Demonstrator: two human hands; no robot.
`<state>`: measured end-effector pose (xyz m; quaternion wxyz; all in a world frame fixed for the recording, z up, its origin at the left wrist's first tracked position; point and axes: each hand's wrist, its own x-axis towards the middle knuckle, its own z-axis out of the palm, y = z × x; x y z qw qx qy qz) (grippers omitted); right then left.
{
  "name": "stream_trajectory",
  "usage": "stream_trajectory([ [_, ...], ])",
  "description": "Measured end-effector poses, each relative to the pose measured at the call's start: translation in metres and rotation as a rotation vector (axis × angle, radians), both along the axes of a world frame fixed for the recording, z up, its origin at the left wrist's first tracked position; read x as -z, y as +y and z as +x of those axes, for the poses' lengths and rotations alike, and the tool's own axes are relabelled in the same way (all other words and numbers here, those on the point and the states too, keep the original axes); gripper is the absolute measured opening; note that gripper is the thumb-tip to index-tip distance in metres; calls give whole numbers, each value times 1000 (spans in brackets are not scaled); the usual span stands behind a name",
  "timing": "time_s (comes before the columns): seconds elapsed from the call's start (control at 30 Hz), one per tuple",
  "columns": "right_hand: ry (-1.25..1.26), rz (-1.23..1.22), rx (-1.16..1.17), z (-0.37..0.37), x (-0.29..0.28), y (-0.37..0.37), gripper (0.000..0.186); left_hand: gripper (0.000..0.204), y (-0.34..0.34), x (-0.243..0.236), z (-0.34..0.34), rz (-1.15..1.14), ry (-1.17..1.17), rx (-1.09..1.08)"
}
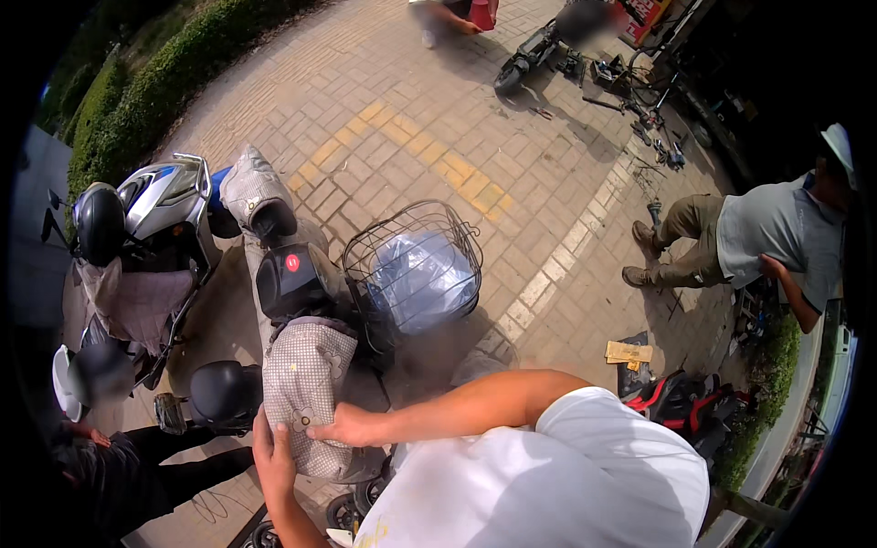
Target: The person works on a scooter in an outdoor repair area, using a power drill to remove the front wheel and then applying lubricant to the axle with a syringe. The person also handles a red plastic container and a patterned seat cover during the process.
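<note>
A padded, checked beige handlebar cover (307, 370) hangs on the scooter in front of me. My left hand (276, 447) grips its left edge, while my right hand (356, 425) holds it near a metal eyelet. Beyond it sit the dark dashboard (288, 283) with a red sticker and a second cover (251, 187) on the other bar. The wire basket (470, 242) beside them holds a translucent plastic bag (416, 279).
Another scooter (164, 210) stands left, near a person (137, 484) in dark clothing. A person (767, 233) in grey stands right; another (448, 18) is at the top. A parked bike (521, 64), scattered tools (667, 151) and a red-black vehicle (685, 402) lie around the pavement.
</note>
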<state>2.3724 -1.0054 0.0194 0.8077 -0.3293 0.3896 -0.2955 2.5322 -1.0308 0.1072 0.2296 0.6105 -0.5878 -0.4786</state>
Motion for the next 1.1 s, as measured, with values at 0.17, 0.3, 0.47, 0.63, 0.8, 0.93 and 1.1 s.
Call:
stream_trajectory([
  [0.17, -144, -177, 291, -11, -14, 10, 51, 45, -20, -11, 14, 174, 32, -41],
  [0.3, -6, -94, 274, 1, 9, 8, 53, 52, -67, -5, 16, -71, -66, 160],
  [0.47, 106, -274, 545, 2, -18, 29, 53, 45, -155, 28, -39, -307, 142, 705],
  [0.63, 411, -29, 580, 17, -52, 51, 51, 34, -158, 62, -62, -62, 294, 1034],
  [0.8, 445, -117, 714, 52, -3, 81, 48, 33, -133, 59, -54, -252, 259, 1095],
  [0.93, 434, -119, 715, 56, -12, 114, 47, 32, -98, 52, -46, -388, 224, 1117],
  [1.1, 647, 35, 799, 73, -27, 179, 66, 32, -40, 53, -34, -472, 241, 1104],
])
